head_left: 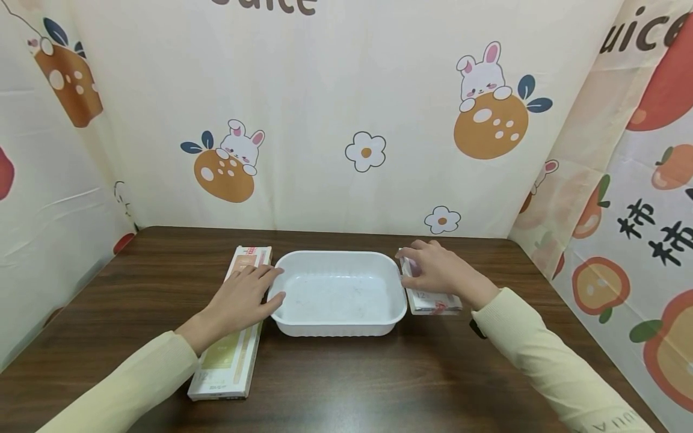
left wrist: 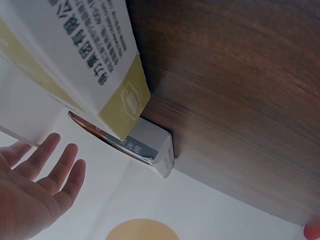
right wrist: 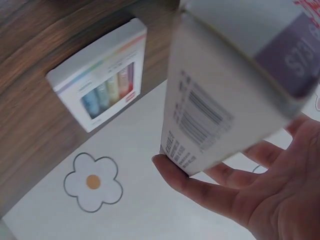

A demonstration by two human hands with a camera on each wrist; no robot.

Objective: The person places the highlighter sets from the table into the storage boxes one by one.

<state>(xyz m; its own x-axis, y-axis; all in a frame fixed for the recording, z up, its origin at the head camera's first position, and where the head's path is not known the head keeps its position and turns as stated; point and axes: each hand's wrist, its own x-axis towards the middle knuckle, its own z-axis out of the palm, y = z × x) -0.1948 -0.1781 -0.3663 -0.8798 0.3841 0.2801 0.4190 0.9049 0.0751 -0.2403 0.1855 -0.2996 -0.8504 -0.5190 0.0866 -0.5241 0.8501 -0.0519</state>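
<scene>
A white ribbed plastic basin stands between both hands. My left hand lies over the boxes on the left, fingers spread and fingertips right at the basin's left rim. Under it are a white box with a yellow-green panel and, farther back, a box with an orange panel. My right hand rests over a white and purple box close to the basin's right rim. In the right wrist view its fingers extend loosely, one fingertip at the corner of the barcoded box.
Past the barcoded box, the right wrist view shows a small window box with coloured pens. A dark wooden table carries everything. Printed cloth walls rise at the back and both sides.
</scene>
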